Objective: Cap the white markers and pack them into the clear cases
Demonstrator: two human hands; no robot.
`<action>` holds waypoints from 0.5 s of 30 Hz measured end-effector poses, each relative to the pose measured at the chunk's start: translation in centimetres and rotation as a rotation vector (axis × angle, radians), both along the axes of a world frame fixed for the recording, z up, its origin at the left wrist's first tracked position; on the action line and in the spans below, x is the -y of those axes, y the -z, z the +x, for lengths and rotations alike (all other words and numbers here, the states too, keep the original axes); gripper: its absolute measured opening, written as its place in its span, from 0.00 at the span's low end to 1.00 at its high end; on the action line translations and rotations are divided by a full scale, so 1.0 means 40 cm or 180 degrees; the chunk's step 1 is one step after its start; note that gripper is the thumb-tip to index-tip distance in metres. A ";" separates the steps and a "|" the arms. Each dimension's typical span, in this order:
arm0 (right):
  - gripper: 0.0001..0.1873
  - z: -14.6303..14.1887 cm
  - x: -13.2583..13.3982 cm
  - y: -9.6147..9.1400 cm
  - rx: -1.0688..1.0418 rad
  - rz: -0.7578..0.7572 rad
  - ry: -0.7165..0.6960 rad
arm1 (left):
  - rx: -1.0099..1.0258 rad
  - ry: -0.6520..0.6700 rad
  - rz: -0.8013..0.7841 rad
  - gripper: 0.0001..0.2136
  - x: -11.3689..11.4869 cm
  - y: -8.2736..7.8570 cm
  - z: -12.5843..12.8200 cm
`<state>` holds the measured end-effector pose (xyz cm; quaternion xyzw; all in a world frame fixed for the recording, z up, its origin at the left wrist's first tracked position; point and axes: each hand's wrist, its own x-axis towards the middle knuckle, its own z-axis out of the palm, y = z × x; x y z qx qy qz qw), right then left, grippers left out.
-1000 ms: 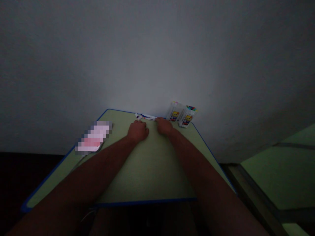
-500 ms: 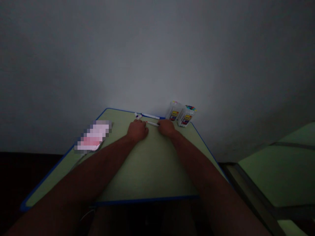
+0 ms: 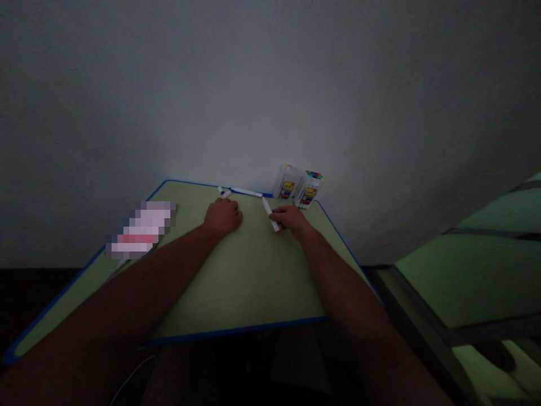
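My right hand (image 3: 291,219) is closed around a white marker (image 3: 267,208). The marker slants across the table, its red end nearest me and its other end close to a second white marker (image 3: 247,192) at the back edge. My left hand (image 3: 223,217) rests palm down on the table, fingers loosely bent and apart from the marker; nothing shows in it. Just beyond its fingertips lie small white pieces with dark marks (image 3: 225,193), too small to name surely.
Two clear cases (image 3: 307,190) stand at the back right of the green table (image 3: 253,282), coloured tops showing in the right one. A blurred pink-white thing (image 3: 146,225) lies at the left with a cable. A grey wall (image 3: 253,101) rises behind the blue table edge.
The marker in my right hand has swung from lying nearly level between both hands to slanting, its red end now towards me. My hands are further apart. The whole view has shifted slightly.
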<state>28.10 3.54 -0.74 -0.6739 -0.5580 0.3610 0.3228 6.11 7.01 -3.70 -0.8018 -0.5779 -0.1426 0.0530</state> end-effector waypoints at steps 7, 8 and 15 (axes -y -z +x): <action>0.05 0.010 0.021 0.017 -0.1161 -0.0311 -0.0111 | 0.0026 0.0022 0.0059 0.20 -0.007 0.007 -0.004; 0.06 0.011 0.022 0.016 -0.1185 -0.0336 -0.0087 | 0.0051 0.0021 0.0046 0.20 -0.009 0.008 -0.006; 0.11 0.012 0.009 0.025 -0.1172 -0.0275 -0.0158 | 0.0082 0.0023 0.0004 0.20 -0.021 0.011 -0.017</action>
